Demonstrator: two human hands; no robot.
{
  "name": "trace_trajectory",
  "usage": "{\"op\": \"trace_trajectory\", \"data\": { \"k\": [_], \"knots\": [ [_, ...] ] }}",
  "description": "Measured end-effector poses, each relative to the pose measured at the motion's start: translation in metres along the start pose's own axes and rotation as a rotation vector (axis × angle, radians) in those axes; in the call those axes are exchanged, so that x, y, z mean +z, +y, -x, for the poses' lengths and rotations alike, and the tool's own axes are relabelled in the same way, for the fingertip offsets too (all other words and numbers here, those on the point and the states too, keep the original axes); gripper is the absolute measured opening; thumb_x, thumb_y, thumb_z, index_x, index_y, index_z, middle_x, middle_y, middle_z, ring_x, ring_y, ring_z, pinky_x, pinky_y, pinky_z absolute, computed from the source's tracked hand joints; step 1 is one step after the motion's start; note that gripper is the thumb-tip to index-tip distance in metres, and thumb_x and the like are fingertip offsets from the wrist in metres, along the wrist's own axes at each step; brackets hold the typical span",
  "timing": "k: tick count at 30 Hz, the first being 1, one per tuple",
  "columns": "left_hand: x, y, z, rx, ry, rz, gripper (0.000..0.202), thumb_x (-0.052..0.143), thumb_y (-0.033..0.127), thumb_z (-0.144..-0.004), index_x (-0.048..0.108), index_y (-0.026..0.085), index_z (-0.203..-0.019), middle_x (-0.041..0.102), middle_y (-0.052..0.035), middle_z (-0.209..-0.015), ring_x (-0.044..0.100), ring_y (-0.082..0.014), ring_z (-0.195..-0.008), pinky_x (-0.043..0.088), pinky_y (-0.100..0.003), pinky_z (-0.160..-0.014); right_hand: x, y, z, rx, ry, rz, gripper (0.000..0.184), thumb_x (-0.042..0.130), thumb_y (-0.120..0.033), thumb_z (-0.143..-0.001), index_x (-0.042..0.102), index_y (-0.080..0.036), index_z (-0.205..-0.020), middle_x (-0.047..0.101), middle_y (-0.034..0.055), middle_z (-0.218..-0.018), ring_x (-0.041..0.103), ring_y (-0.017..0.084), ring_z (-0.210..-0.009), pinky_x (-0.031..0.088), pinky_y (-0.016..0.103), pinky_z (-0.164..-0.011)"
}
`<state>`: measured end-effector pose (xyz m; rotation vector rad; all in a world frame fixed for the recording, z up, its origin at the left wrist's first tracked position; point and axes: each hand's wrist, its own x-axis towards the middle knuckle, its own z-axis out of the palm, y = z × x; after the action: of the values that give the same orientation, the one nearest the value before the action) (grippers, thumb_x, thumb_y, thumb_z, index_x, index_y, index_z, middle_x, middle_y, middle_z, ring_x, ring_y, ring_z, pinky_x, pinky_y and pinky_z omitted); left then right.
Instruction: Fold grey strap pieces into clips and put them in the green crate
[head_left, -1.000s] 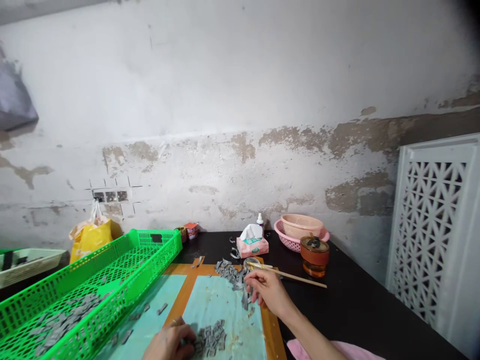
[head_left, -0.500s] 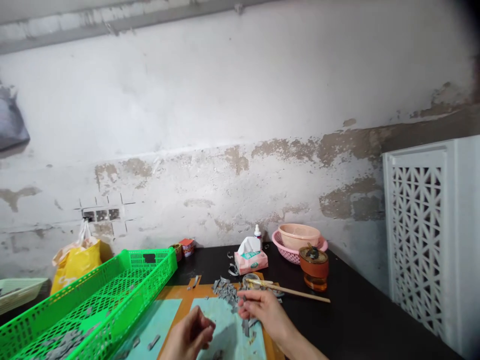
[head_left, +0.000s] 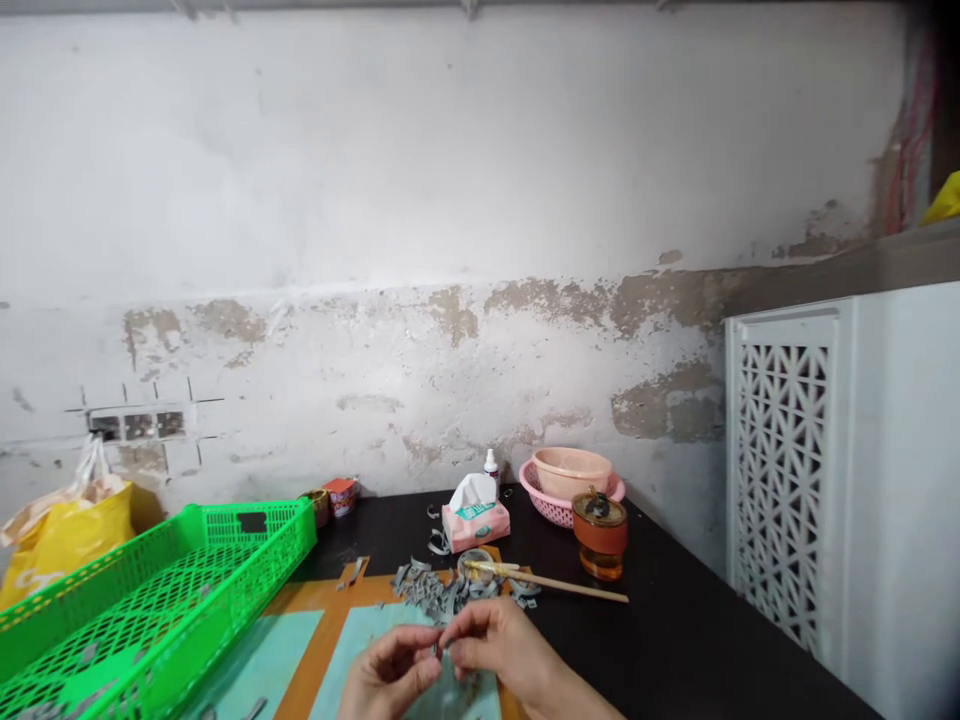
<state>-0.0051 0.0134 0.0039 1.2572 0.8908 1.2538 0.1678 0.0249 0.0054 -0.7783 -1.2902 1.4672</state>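
My left hand (head_left: 394, 672) and my right hand (head_left: 501, 650) meet fingertip to fingertip over the pale blue-green mat (head_left: 341, 665). Pinched between them is a small grey strip (head_left: 438, 650), mostly covered by the fingers. Just beyond my hands lies a heap of grey strips (head_left: 431, 588), curled and loose. A wooden stick (head_left: 555, 582) rests across a small clear round container (head_left: 476, 560) at the right of the heap.
A green plastic crate (head_left: 225, 590) holding some grey strips stands at left. Behind are a tissue box (head_left: 480, 525), a white bottle (head_left: 491, 468), a pink basin (head_left: 574, 470) and a jar of amber liquid (head_left: 600, 540). A yellow bag (head_left: 67, 540) sits far left.
My hands were apart; now they have come together at the fingertips on the grey strip. The camera view has turned to the right.
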Motion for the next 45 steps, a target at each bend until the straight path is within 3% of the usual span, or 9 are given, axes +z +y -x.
{"op": "trace_trajectory", "data": {
  "k": [4, 14, 23, 27, 33, 39, 45],
  "knots": [
    [0.003, 0.003, 0.003, -0.019, 0.05, 0.079, 0.031, 0.093, 0.032, -0.043, 0.077, 0.02, -0.067, 0.072, 0.0008, -0.065, 0.062, -0.0155, -0.063, 0.048, -0.024, -0.064, 0.001, -0.005, 0.004, 0.09, 0.013, -0.072, 0.047, 0.091, -0.036, -0.038, 0.068, -0.012, -0.072, 0.062, -0.002, -0.056, 0.056, 0.01, -0.048, 0.044, 0.026, -0.058],
    [0.011, 0.006, 0.006, -0.033, -0.178, 0.161, 0.024, 0.092, 0.026, -0.049, 0.077, 0.02, -0.066, 0.073, -0.0004, -0.055, 0.064, -0.0153, -0.054, 0.046, -0.024, -0.058, -0.006, -0.001, 0.009, 0.182, -0.119, -0.123, 0.038, 0.085, -0.02, -0.047, 0.066, -0.013, -0.078, 0.065, -0.001, -0.063, 0.056, 0.01, -0.051, 0.042, 0.025, -0.058],
    [0.015, 0.004, 0.007, -0.014, -0.194, 0.057, 0.023, 0.093, 0.018, -0.045, 0.076, 0.018, -0.061, 0.073, -0.0007, -0.057, 0.065, -0.0174, -0.057, 0.045, -0.025, -0.058, -0.014, 0.013, 0.003, 0.207, -0.172, -0.086, 0.053, 0.09, -0.021, -0.042, 0.062, -0.013, -0.086, 0.066, -0.0019, -0.059, 0.058, 0.011, -0.047, 0.044, 0.027, -0.058],
    [0.012, -0.002, 0.006, -0.02, -0.169, 0.011, 0.024, 0.092, 0.019, -0.044, 0.075, 0.017, -0.06, 0.071, -0.0014, -0.055, 0.063, -0.0181, -0.055, 0.044, -0.027, -0.058, -0.01, 0.011, 0.003, 0.173, -0.134, -0.048, 0.058, 0.091, -0.023, -0.037, 0.062, -0.013, -0.086, 0.065, -0.0019, -0.058, 0.057, 0.011, -0.045, 0.044, 0.027, -0.056],
    [0.009, -0.005, 0.008, -0.036, -0.153, -0.019, 0.03, 0.093, 0.029, -0.042, 0.075, 0.015, -0.062, 0.068, -0.0017, -0.056, 0.057, -0.0172, -0.055, 0.041, -0.028, -0.056, -0.005, 0.007, 0.005, 0.155, -0.019, 0.044, 0.053, 0.088, -0.013, -0.027, 0.064, -0.013, -0.075, 0.063, -0.0036, -0.061, 0.055, 0.01, -0.054, 0.045, 0.024, -0.053],
    [0.007, 0.004, 0.012, -0.111, -0.142, 0.036, 0.029, 0.088, 0.037, -0.054, 0.079, 0.015, -0.071, 0.074, -0.0044, -0.062, 0.058, -0.0162, -0.059, 0.042, -0.026, -0.061, -0.003, 0.003, 0.006, 0.106, -0.062, 0.003, 0.047, 0.089, -0.028, -0.037, 0.061, -0.013, -0.072, 0.063, -0.0021, -0.056, 0.059, 0.014, -0.049, 0.047, 0.028, -0.054],
    [0.002, -0.001, 0.008, -0.193, -0.007, 0.169, 0.031, 0.092, 0.033, -0.049, 0.074, 0.016, -0.067, 0.073, -0.0021, -0.06, 0.059, -0.0116, -0.053, 0.04, -0.021, -0.056, -0.011, -0.005, 0.008, 0.082, -0.176, -0.028, 0.043, 0.084, -0.042, -0.056, 0.07, -0.009, -0.08, 0.069, 0.0064, -0.066, 0.064, 0.016, -0.055, 0.05, 0.032, -0.061]
  ]
}}
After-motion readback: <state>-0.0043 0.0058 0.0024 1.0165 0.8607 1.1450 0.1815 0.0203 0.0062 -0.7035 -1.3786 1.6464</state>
